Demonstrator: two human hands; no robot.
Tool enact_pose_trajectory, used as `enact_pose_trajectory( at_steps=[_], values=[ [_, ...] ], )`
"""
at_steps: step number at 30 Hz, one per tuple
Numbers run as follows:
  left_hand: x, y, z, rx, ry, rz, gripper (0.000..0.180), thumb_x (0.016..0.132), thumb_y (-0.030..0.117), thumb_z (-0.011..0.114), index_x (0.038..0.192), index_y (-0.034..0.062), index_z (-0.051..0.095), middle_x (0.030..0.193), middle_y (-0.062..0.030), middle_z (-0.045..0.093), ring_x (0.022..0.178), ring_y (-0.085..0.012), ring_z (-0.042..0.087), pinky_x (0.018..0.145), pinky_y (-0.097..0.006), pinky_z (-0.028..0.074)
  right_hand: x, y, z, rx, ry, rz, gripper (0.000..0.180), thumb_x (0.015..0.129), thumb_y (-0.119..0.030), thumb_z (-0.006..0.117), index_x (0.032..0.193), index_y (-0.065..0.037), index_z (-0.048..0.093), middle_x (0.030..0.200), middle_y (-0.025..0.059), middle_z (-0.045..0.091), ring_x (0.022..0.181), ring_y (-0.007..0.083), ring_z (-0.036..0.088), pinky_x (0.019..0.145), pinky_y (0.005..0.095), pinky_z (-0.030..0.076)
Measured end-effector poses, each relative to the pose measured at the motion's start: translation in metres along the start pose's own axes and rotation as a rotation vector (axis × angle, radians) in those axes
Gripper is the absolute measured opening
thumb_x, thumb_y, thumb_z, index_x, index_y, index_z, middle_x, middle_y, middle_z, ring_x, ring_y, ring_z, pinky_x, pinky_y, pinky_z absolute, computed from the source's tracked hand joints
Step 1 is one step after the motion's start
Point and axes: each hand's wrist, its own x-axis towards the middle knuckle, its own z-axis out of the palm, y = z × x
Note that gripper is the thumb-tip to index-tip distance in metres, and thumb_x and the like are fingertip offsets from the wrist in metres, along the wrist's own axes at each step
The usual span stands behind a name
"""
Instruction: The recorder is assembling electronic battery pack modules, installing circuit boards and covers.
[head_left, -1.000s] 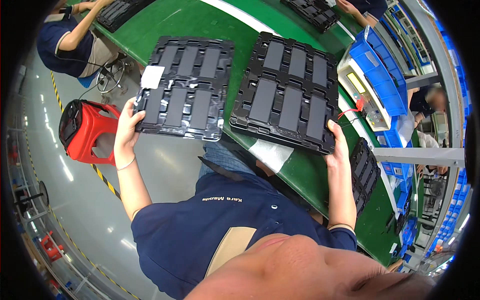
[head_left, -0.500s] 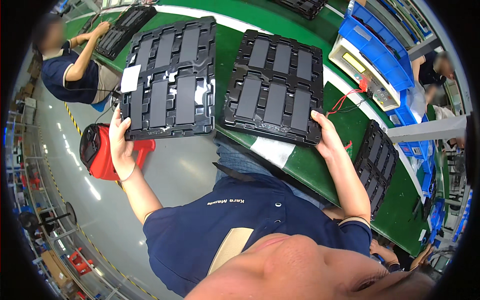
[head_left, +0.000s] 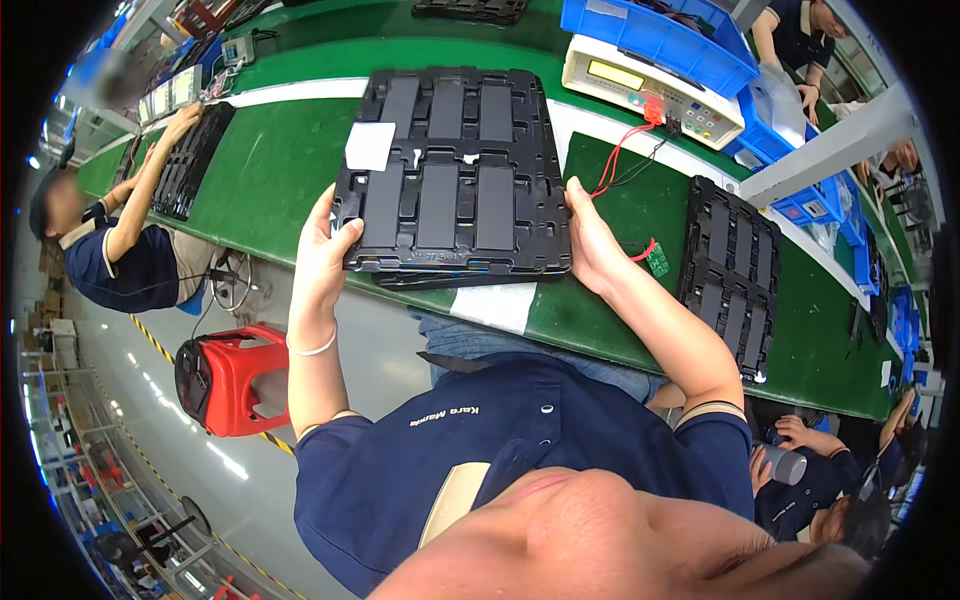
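A black plastic tray (head_left: 450, 263) holding several flat dark grey rectangular pieces (head_left: 440, 207) lies over a second black tray (head_left: 475, 281), whose edge shows beneath it. The upper one carries a white label (head_left: 369, 147) at its left side. My left hand (head_left: 328, 243) is closed on the left edge of the upper tray, thumb on the near corner. On the other side, my right hand (head_left: 597, 240) grips the right edge of the stack; its fingertips are partly hidden. Both trays are over the green bench (head_left: 290, 200), near its front edge.
A tester (head_left: 650, 85) with red and black leads stands behind, beside blue bins (head_left: 660, 35). A small green circuit board (head_left: 658, 262) and another filled tray (head_left: 735, 285) are to the right. A red stool (head_left: 240, 380) stands at left. A co-worker (head_left: 130, 250) handles trays farther left.
The two trays were apart, one in each hand. The left one has moved right and now lies over the other, and my hands have come closer together.
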Motion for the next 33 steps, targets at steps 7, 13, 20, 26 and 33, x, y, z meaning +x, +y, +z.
enact_pose_trajectory(
  at_steps=[7,13,20,26,33],
  values=[
    [-0.013,-0.030,0.005,0.915,-0.083,0.184,0.061,0.077,0.016,0.055,0.128,-0.0054,0.028,0.128,-0.0208,0.028,0.120,-0.0304,0.027,0.101,-0.035,0.023,-0.003,0.005,0.001,-0.190,0.003,-0.111,0.072,0.080,-0.028,0.060,0.130,0.002,0.019,0.120,0.0156,0.043,0.110,0.0205,0.045,0.092,0.0316,0.038],
    [-0.001,-0.021,-0.002,0.703,-0.061,0.221,0.063,0.082,0.013,0.051,0.135,0.0020,0.018,0.138,-0.0168,0.019,0.128,-0.0293,0.020,0.104,-0.036,0.016,-0.001,0.006,-0.002,-0.198,0.008,-0.090,0.076,0.075,-0.020,0.064,0.130,0.005,0.017,0.119,0.0177,0.043,0.107,0.0212,0.047,0.090,0.0313,0.039],
    [0.097,0.014,0.041,0.822,-0.306,0.642,0.035,0.078,0.002,0.046,0.113,0.0028,0.050,0.116,-0.0109,0.050,0.110,-0.0248,0.045,0.096,-0.033,0.033,0.002,0.007,-0.005,-0.201,-0.027,-0.123,0.080,0.075,-0.021,0.065,0.131,0.006,0.014,0.118,0.0185,0.043,0.106,0.0214,0.047,0.090,0.0311,0.039],
    [0.151,-0.006,0.058,1.147,-0.337,0.881,0.028,0.075,0.001,0.048,0.102,0.0025,0.056,0.108,-0.0095,0.054,0.101,-0.0258,0.049,0.089,-0.034,0.039,0.005,0.011,-0.010,-0.184,-0.018,-0.138,0.088,0.074,-0.023,0.066,0.132,0.007,0.007,0.119,0.0214,0.042,0.107,0.0223,0.047,0.090,0.0316,0.039],
    [0.144,-0.017,0.046,1.243,-0.329,0.862,0.023,0.076,0.004,0.052,0.097,0.0038,0.060,0.109,-0.0079,0.053,0.104,-0.0256,0.047,0.089,-0.036,0.038,0.004,0.011,-0.011,-0.194,-0.004,-0.133,0.088,0.075,-0.023,0.066,0.132,0.007,0.007,0.115,0.0213,0.045,0.104,0.0215,0.049,0.088,0.0308,0.040]
  ],
)
